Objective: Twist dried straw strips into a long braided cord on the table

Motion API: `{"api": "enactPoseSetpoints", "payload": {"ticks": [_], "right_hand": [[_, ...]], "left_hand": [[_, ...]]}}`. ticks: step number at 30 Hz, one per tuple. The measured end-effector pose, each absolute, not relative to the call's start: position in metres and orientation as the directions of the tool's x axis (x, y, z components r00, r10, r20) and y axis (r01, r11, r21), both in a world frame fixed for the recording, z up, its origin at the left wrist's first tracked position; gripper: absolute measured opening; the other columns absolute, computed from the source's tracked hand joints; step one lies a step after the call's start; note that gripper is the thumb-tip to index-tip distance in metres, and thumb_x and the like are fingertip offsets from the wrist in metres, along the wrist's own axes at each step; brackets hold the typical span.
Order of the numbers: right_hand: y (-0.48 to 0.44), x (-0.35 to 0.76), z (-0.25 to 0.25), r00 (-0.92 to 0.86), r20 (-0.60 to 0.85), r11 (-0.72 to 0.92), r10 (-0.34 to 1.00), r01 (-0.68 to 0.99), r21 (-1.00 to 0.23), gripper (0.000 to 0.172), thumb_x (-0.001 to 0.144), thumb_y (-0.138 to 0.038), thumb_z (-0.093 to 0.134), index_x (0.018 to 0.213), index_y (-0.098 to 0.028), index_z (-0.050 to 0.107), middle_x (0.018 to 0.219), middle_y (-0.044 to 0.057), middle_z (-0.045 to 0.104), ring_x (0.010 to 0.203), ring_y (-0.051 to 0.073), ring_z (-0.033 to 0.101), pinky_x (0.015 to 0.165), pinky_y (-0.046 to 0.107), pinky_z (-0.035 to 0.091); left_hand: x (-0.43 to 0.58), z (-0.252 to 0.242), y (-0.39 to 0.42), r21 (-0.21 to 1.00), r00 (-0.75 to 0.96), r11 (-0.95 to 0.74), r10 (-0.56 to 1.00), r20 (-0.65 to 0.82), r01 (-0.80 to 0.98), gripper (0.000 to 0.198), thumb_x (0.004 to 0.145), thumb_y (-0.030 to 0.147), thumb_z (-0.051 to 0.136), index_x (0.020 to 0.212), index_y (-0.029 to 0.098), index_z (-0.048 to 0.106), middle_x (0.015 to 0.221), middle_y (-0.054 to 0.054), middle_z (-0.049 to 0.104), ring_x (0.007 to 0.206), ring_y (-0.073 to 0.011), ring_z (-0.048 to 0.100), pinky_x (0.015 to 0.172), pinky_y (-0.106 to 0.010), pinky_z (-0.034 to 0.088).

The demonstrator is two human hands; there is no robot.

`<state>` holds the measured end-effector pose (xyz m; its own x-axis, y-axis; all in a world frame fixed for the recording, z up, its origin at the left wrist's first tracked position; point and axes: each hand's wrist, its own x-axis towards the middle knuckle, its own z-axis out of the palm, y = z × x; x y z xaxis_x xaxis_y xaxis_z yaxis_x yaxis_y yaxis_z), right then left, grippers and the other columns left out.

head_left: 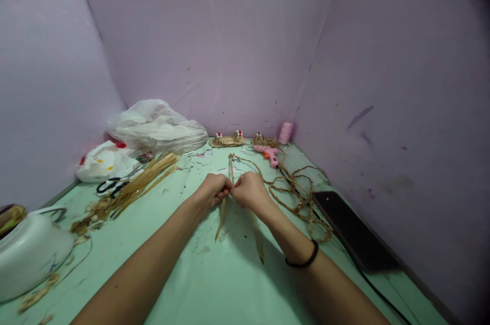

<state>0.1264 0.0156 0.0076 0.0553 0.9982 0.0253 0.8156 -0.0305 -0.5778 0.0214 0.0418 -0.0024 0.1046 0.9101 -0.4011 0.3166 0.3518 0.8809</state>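
Close together at the middle of the green table [191, 274], my left hand [214, 188] and my right hand [248, 190] both pinch the lower end of a braided fibre cord [231, 167]. The cord runs away from me to a small fixing point on the table. Below my hands hang loose flat strands [221, 223], one on the left and one on the right [260, 248]. From near the cord's far end, a long brown braid [293, 202] trails into loose loops on the right. My fingertips partly hide the gripped strands.
Dried fibres [143, 179], black-handled scissors [109, 184] and plastic bags [156, 126] lie left, beyond a white pot [30, 256]. Woven pieces [227, 142], a pink glue gun [268, 154] and a thread spool [286, 132] sit at the back. A dark phone-like slab [354, 230] lies right.
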Motion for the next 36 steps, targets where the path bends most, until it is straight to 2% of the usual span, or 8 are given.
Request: {"api": "enactPoseSetpoints", "payload": {"ticks": [6, 13, 16, 20, 23, 28, 32, 36], "right_hand": [[0.003, 0.113, 0.008, 0.041, 0.104, 0.017, 0.994, 0.864, -0.503, 0.018, 0.061, -0.028, 0.059, 0.059, -0.012, 0.067, 0.057, 0.013, 0.062, 0.055, 0.019, 0.056, 0.046, 0.025, 0.027], [0.019, 0.137, 0.01, -0.027, -0.079, -0.036, 0.996, 0.714, -0.699, 0.012, 0.06, -0.022, 0.058, 0.061, -0.014, 0.066, 0.053, 0.004, 0.062, 0.055, 0.013, 0.056, 0.049, 0.019, 0.036], [0.027, 0.146, 0.009, 0.104, -0.142, -0.175, 0.984, 0.479, -0.86, 0.007, 0.063, -0.017, 0.056, 0.063, -0.012, 0.061, 0.059, 0.004, 0.062, 0.052, 0.01, 0.054, 0.05, 0.018, 0.039], [0.022, 0.135, 0.006, -0.114, -0.371, -0.363, 0.922, 0.083, -0.928, 0.007, 0.067, -0.009, 0.051, 0.061, -0.012, 0.054, 0.055, 0.003, 0.058, 0.046, 0.008, 0.052, 0.05, 0.02, 0.044], [0.016, 0.125, 0.003, -0.178, -0.387, -0.383, 0.905, 0.056, -0.922, 0.011, 0.067, -0.008, 0.05, 0.056, -0.012, 0.052, 0.048, 0.001, 0.053, 0.04, 0.006, 0.046, 0.04, 0.017, 0.037], [0.016, 0.126, -0.011, -0.041, -0.316, -0.308, 0.948, 0.138, -0.941, 0.015, 0.065, -0.012, 0.05, 0.051, -0.012, 0.051, 0.034, -0.006, 0.037, 0.029, 0.002, 0.024, 0.031, 0.017, 0.013], [0.018, 0.129, -0.024, 0.036, -0.232, -0.235, 0.972, 0.134, -0.963, 0.009, 0.059, -0.015, 0.054, 0.051, -0.013, 0.051, 0.034, -0.007, 0.037, 0.03, 0.002, 0.022, 0.033, 0.019, 0.011], [0.016, 0.129, -0.025, 0.034, -0.25, -0.252, 0.968, 0.092, -0.963, 0.008, 0.057, -0.019, 0.055, 0.053, -0.013, 0.052, 0.032, -0.009, 0.034, 0.029, 0.002, 0.02, 0.033, 0.02, 0.01]], "left_hand": [[0.015, 0.001, 0.042, 0.868, 0.112, 0.399, 0.888, -0.447, 0.297, 0.018, 0.049, 0.014, 0.049, 0.039, 0.017, 0.034, 0.029, 0.005, 0.03, 0.028, -0.0026, 0.021, 0.031, -0.018, 0.011], [-0.003, -0.004, 0.053, 0.878, 0.278, 0.373, 0.846, -0.454, 0.299, 0.016, 0.047, 0.017, 0.057, 0.045, 0.014, 0.041, 0.035, 0.007, 0.032, 0.03, -0.001, 0.019, 0.032, -0.017, 0.008], [-0.006, -0.005, 0.054, 0.886, 0.308, 0.339, 0.846, -0.435, 0.317, 0.018, 0.048, 0.02, 0.057, 0.047, 0.016, 0.04, 0.036, 0.007, 0.031, 0.03, -0.0014, 0.018, 0.033, -0.018, 0.007], [-0.006, -0.005, 0.053, 0.896, 0.357, 0.305, 0.838, -0.414, 0.323, 0.018, 0.05, 0.021, 0.056, 0.047, 0.016, 0.039, 0.035, 0.008, 0.027, 0.03, -0.0019, 0.018, 0.033, -0.019, 0.007], [-0.007, -0.003, 0.05, 0.902, 0.369, 0.264, 0.845, -0.387, 0.341, 0.013, 0.051, 0.021, 0.056, 0.051, 0.015, 0.045, 0.035, 0.008, 0.029, 0.03, -0.0025, 0.02, 0.034, -0.019, 0.009], [-0.003, 0.0, 0.046, 0.907, 0.396, 0.173, 0.857, -0.331, 0.383, 0.009, 0.053, 0.02, 0.054, 0.056, 0.012, 0.054, 0.035, 0.007, 0.033, 0.031, -0.004, 0.023, 0.034, -0.019, 0.013], [-0.001, 0.001, 0.045, 0.891, 0.34, 0.136, 0.891, -0.301, 0.432, 0.005, 0.05, 0.014, 0.051, 0.052, 0.011, 0.055, 0.035, 0.006, 0.036, 0.033, -0.0046, 0.028, 0.035, -0.019, 0.019], [-0.005, 0.005, 0.047, 0.828, 0.304, 0.053, 0.916, -0.263, 0.558, 0.005, 0.051, 0.016, 0.054, 0.049, 0.011, 0.055, 0.034, 0.004, 0.038, 0.035, -0.0058, 0.03, 0.037, -0.02, 0.024]]}}
